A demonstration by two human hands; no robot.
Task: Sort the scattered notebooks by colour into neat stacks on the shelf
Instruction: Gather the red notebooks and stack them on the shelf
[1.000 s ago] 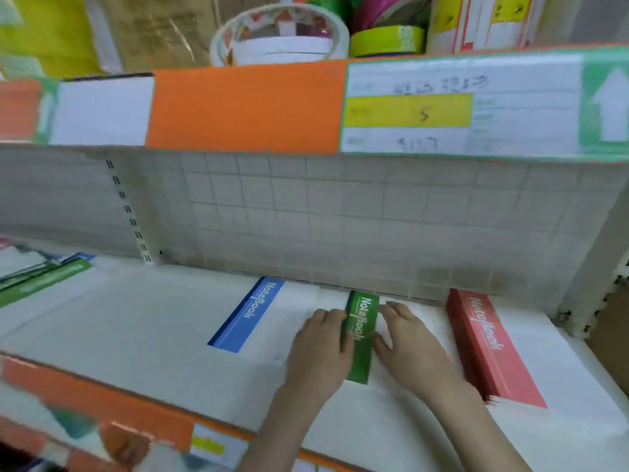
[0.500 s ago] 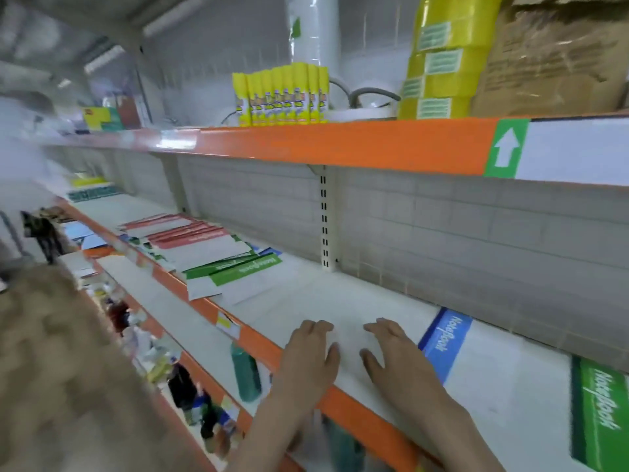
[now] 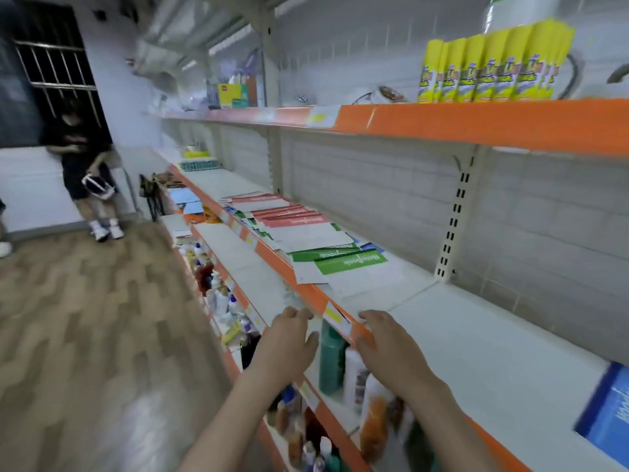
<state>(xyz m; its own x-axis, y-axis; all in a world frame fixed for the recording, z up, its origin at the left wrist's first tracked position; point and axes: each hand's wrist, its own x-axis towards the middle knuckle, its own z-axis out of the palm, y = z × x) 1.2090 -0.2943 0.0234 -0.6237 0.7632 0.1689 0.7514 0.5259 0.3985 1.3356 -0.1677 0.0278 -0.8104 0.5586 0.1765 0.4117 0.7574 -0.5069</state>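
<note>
both hands (image 3: 340, 345) have left the green notebook, now empty.

A loose heap of notebooks (image 3: 299, 229) lies on the white shelf (image 3: 476, 335), overlapping and fanned out at odd angles. Red-banded notebooks (image 3: 289, 216) lie at the far end of the heap, white covers showing in the middle, and green-banded notebooks (image 3: 343, 260) at the near end, one white corner jutting over the shelf's orange front edge. A blue edge peeks out behind the green ones. Well apart, at the near right, a blue notebook (image 3: 606, 424) lies flat on the same shelf.
</note>
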